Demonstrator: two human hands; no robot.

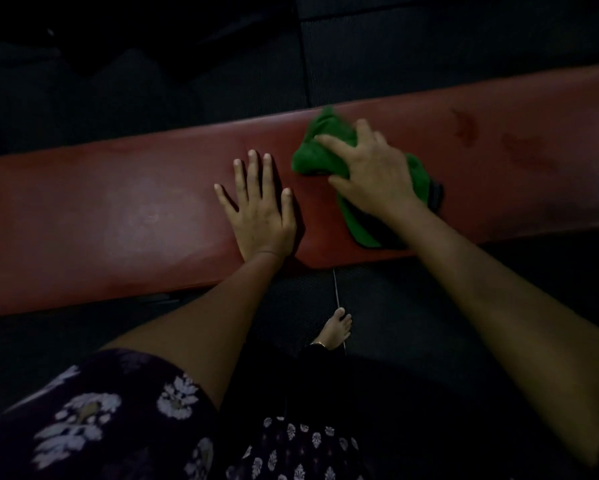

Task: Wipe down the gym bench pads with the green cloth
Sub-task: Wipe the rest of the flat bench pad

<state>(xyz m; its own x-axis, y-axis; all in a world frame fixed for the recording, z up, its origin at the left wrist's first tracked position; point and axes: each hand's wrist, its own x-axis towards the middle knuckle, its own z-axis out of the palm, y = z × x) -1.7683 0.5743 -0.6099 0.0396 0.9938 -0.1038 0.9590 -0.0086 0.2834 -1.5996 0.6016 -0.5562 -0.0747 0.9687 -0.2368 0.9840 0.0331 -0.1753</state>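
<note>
A long red bench pad (118, 209) runs across the view from lower left to upper right. My left hand (260, 209) lies flat on its middle, fingers straight and spread. Just to the right, my right hand (370, 171) presses down on the crumpled green cloth (317, 150), fingers spread over it. The cloth bunches up beyond my fingers and trails under my wrist toward the pad's near edge. Darker smudges (466, 128) mark the pad to the right of the cloth.
Dark rubber floor mats (429, 46) surround the bench, with a seam behind the pad. My bare foot (337, 327) stands on the floor just in front of the bench. The room is dim.
</note>
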